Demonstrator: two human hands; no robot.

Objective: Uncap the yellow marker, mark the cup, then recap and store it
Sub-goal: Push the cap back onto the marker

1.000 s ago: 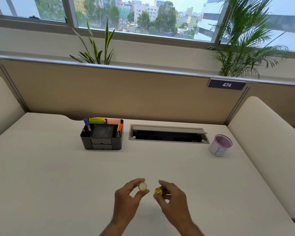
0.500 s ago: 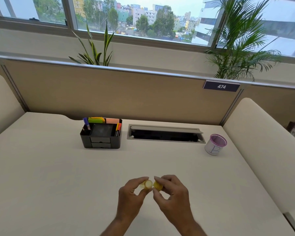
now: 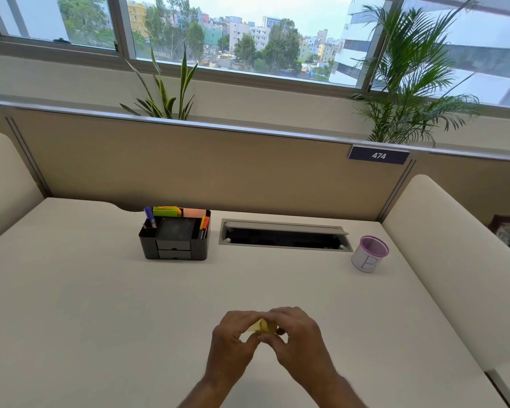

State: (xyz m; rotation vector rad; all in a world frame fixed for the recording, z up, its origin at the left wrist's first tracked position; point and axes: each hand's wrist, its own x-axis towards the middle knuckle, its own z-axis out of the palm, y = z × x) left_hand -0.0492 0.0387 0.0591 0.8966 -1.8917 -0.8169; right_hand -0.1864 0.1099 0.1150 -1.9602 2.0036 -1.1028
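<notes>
Both hands meet over the near middle of the white desk (image 3: pixel 100 304). My left hand (image 3: pixel 233 338) pinches the pale yellow cap (image 3: pixel 252 334), and my right hand (image 3: pixel 295 337) holds the yellow marker (image 3: pixel 267 326). Cap and marker are pressed together between my fingertips, which hide most of them; whether the cap is fully seated I cannot tell. The cup (image 3: pixel 369 254), white with a purple mesh rim and a letter B drawn on its side, stands upright at the far right of the desk, well away from both hands.
A black desk organizer (image 3: pixel 175 242) with several markers and sticky notes sits at the back left. To its right a grey cable slot (image 3: pixel 284 237) is set into the desk. Cream padded partitions flank both sides; a beige panel closes the back.
The hands were apart, cap in the left and marker in the right. They moved together, and the cap and marker now touch between the fingertips.
</notes>
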